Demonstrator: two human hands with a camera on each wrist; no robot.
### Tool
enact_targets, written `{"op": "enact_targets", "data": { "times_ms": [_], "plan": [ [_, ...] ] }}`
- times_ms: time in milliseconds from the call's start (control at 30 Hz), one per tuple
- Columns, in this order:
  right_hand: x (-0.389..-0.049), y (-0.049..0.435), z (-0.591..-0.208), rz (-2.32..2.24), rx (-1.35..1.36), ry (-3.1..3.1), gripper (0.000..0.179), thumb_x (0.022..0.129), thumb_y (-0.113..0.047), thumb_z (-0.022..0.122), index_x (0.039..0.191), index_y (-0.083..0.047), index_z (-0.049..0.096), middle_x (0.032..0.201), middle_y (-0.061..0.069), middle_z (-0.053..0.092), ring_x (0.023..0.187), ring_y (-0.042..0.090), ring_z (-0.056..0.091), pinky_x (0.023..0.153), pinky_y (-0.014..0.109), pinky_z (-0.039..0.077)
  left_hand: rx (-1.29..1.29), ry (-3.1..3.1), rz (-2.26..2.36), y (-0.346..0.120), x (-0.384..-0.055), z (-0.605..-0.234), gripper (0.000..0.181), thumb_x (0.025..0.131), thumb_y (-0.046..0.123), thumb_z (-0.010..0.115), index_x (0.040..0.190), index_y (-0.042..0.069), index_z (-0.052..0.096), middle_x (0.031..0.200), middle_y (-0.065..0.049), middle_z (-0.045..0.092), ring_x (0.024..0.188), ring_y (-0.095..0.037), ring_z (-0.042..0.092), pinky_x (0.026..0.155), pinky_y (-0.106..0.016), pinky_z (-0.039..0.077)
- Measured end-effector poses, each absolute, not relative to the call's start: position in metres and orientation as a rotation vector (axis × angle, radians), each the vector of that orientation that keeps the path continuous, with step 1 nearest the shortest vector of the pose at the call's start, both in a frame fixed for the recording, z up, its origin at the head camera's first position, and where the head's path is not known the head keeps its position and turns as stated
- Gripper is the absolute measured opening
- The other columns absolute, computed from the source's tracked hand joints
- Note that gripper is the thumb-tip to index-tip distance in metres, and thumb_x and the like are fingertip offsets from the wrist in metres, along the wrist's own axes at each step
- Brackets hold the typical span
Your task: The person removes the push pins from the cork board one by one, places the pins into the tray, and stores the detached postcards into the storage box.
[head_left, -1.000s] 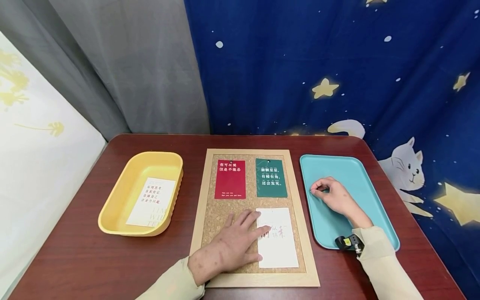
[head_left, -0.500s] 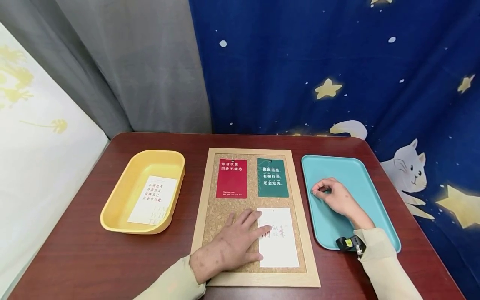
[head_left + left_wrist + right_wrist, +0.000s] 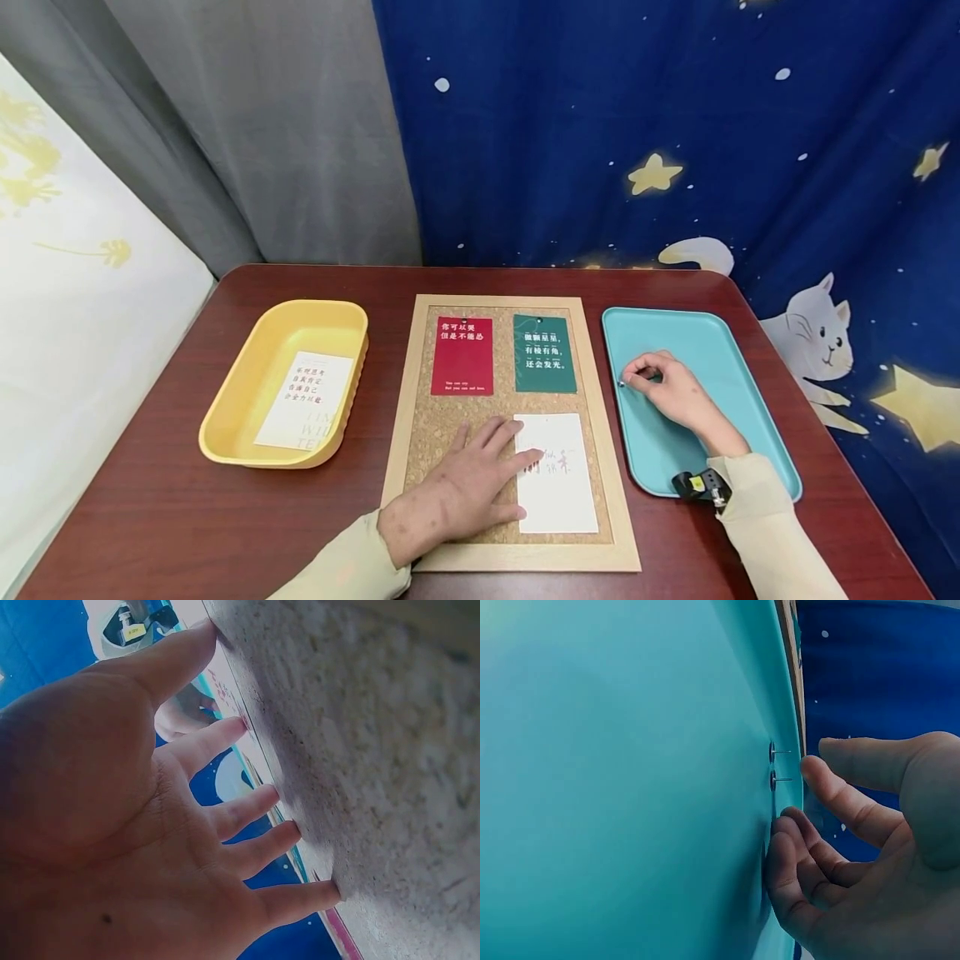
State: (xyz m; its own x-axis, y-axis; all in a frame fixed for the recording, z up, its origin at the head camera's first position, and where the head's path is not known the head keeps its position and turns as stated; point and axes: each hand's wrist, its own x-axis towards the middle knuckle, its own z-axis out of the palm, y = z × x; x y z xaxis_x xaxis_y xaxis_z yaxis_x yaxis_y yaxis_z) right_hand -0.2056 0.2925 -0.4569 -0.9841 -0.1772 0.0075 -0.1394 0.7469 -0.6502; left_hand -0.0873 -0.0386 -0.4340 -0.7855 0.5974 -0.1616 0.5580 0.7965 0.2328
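My left hand [image 3: 467, 492] lies spread over the cork board [image 3: 450, 417], its thumb and some fingertips on the left part of a white card [image 3: 562, 500] with writing. The left wrist view shows the fingers of my left hand [image 3: 142, 780] straight, with their tips at the board. Over the left side of the teal tray [image 3: 705, 342] is my right hand [image 3: 667, 392]. In the right wrist view, two thumbtacks [image 3: 774, 780] stand points-up on the tray, just beyond the parted thumb and index finger of my right hand [image 3: 855, 832]. The other fingers bend loosely against the tray, holding nothing.
A red card [image 3: 462, 358] and a green card [image 3: 546, 358] are fixed along the board's top, each with a dark tack. On the left, a yellow basket [image 3: 262, 342] holds a white printed card [image 3: 307, 400]. Curtains [image 3: 300, 133] hang behind the brown table [image 3: 150, 500].
My right fingertips have parted and shifted slightly, and a small dark tack now shows beside them in the head view. The left hand stays in place.
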Motion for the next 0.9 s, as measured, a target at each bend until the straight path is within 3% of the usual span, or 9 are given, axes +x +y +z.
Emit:
{"op": "enact_targets", "data": {
  "times_ms": [367, 600, 900],
  "plan": [
    [-0.201, 0.279, -0.448, -0.972, -0.465, 3.004, 0.012, 0.099, -0.015, 0.071, 0.107, -0.006, 0.073, 0.120, 0.017, 0.062, 0.100, 0.030, 0.057, 0.079, 0.035, 0.047, 0.900, 2.757, 0.250, -0.039, -0.087, -0.433, 0.069, 0.092, 0.053, 0.074, 0.154, 0.037, 0.048, 0.166, -0.004, 0.036, 0.153, -0.027, 0.034, 0.119, -0.066, 0.038],
    [-0.199, 0.262, -0.445, -0.900, -0.554, 2.970, 0.024, 0.100, -0.017, 0.070, 0.121, -0.005, 0.069, 0.137, 0.021, 0.057, 0.129, 0.042, 0.053, 0.105, 0.061, 0.048, 0.896, 2.752, 0.244, -0.039, -0.087, -0.434, 0.068, 0.092, 0.054, 0.073, 0.154, 0.037, 0.048, 0.166, -0.004, 0.035, 0.154, -0.027, 0.034, 0.119, -0.066, 0.038],
    [-0.201, 0.250, -0.446, -0.740, -0.618, 2.941, 0.043, 0.103, -0.020, 0.065, 0.142, -0.003, 0.060, 0.157, 0.021, 0.047, 0.147, 0.044, 0.043, 0.114, 0.063, 0.043, 0.899, 2.754, 0.231, -0.039, -0.088, -0.435, 0.069, 0.093, 0.054, 0.073, 0.154, 0.038, 0.047, 0.166, -0.003, 0.035, 0.154, -0.028, 0.033, 0.119, -0.066, 0.038]
  ]
}}
